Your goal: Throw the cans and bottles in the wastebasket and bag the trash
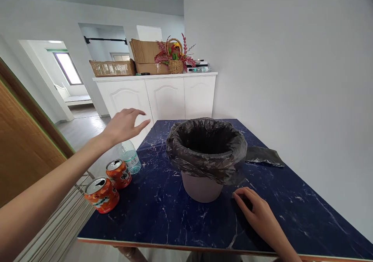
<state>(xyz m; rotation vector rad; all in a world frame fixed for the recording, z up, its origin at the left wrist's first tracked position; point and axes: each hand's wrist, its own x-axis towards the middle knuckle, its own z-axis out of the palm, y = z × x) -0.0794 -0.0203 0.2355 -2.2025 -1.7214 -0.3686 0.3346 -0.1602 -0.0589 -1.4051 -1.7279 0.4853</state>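
Observation:
My left hand (125, 125) is raised above the left side of the table, thumb and fingers apart, holding nothing. Just below it stands a clear plastic water bottle (131, 159), its top partly hidden behind my hand and wrist. Two opened orange soda cans (101, 200) are lined up in front of the bottle. In the middle of the table, a light-coloured trash bin (201, 188) wears a black garbage bag (201, 159) folded over its rim. To the right of the bin's base, my right hand (253, 207) rests on the tabletop, fingers curled and tips together, with nothing visible in them.
A folded black plastic bag (264, 156) lies behind the bin on the right. The dark blue marble-patterned table (163, 219) meets a wall on its right. Beyond it is a white cabinet (166, 99) bearing cardboard boxes (113, 68) and a flower basket (175, 66).

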